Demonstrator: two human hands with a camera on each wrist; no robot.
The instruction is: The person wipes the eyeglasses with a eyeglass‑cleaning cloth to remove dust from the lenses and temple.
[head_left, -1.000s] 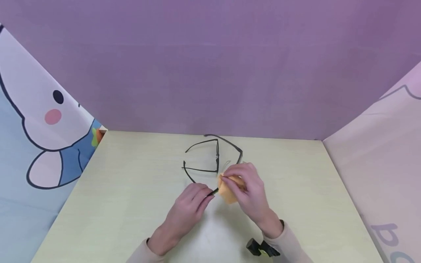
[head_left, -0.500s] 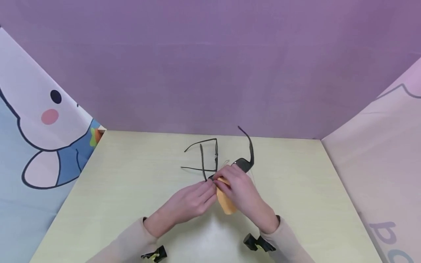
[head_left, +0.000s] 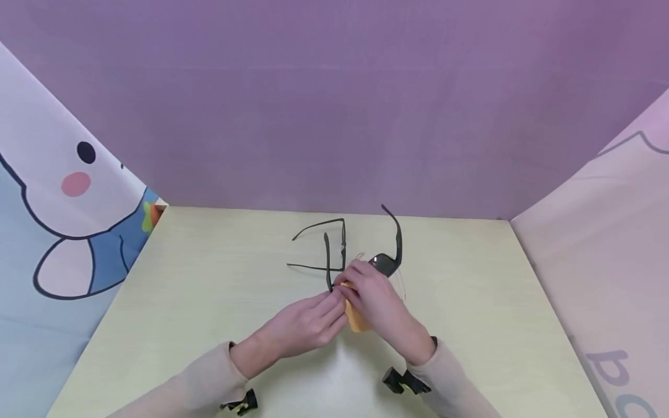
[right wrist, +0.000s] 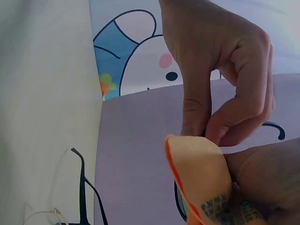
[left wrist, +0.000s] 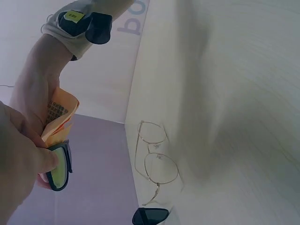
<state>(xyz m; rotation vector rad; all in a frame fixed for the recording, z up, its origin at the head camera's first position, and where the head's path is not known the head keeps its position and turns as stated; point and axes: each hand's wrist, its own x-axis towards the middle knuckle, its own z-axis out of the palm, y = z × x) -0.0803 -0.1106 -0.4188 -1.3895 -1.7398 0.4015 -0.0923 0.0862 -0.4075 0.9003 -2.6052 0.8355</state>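
Above the table, my left hand (head_left: 308, 325) pinches one end of a pair of dark-framed sunglasses (head_left: 384, 265). Their temples are unfolded and point away from me. My right hand (head_left: 373, 296) holds an orange cloth (head_left: 357, 318) against the lens beside the left fingers. Dark print shows on the cloth (right wrist: 201, 164) in the right wrist view. From the left wrist, the pinched lens (left wrist: 59, 171) looks greenish inside its dark rim. The cloth and fingers hide most of the frame's middle.
Black glasses (head_left: 343, 244) lie unfolded on the table (head_left: 219, 278) behind the hands. Thin wire-rimmed glasses (left wrist: 161, 168) lie next to them, mostly hidden in the head view. A purple wall (head_left: 334, 116) rises at the back, with printed side panels (head_left: 601, 261).
The sunglasses have swung round, so their temples now point away instead of leftward. The right hand has moved left with the cloth toward the left fingers. The glasses on the table stay put.
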